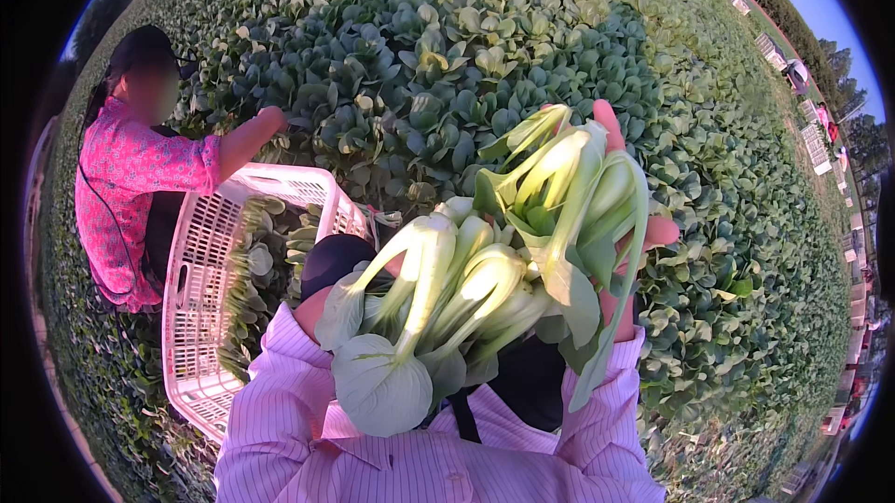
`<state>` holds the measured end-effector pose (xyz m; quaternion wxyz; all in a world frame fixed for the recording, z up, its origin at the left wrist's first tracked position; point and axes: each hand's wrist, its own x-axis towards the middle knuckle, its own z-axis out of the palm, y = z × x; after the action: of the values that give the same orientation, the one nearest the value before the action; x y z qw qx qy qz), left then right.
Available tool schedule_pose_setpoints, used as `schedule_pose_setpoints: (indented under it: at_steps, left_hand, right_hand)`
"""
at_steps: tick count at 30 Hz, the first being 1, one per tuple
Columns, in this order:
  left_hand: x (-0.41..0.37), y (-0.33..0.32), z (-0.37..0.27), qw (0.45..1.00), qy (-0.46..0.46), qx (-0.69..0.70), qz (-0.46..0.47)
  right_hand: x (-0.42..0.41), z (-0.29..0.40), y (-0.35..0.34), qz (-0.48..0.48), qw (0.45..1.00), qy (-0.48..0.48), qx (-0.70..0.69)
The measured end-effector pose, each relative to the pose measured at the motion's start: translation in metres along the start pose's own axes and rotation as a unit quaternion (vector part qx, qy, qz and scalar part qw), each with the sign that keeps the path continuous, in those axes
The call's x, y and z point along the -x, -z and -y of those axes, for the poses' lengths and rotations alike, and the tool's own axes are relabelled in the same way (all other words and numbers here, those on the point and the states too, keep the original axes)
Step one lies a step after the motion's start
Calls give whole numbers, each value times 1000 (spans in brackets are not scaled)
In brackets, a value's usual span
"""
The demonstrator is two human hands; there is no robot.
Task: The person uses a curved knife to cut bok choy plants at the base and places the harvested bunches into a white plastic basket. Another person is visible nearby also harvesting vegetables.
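Note:
Several heads of bok choy [426, 272] lie bunched before my chest, pale stalks up and leaves hanging down. My right hand [640, 227] holds more bok choy [559, 188] at the right end of the bunch, its fingers and thumb showing around the stalks. The greens cover nearly all of my left hand [395, 265]; its wrist runs under the left end of the bunch. Left of my knee stands a white slatted plastic crate [192, 293], with bok choy [259, 265] laid along its inside.
A co-worker in a pink patterned shirt [122, 188] crouches beyond the crate, one arm reaching into the plants. Rows of leafy greens [419, 69] surround me. Far off at the right edge are stacked white crates [814, 146] and other people.

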<state>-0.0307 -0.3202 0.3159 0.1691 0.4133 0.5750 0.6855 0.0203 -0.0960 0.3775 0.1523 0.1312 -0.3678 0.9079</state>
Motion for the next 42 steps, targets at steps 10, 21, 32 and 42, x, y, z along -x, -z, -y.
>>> schedule_pose_setpoints:
  at_steps: [10, 21, 32, 42]
  left_hand:
    - [-20, -28, 5, 998, 3, 31, 54]
    - [-23, -39, 2, 998, -1, 29, 53]
    - [-2, -36, 10, 999, 3, 38, 22]
    - [6, -29, -1, 999, -6, 34, -7]
  right_hand:
    - [22, 40, 38, 6, 998, -51, 22]
    - [47, 47, 45, -28, 995, -66, 66]
    - [64, 26, 18, 27, 982, -63, -175]
    - [60, 29, 58, -97, 989, 89, 60]
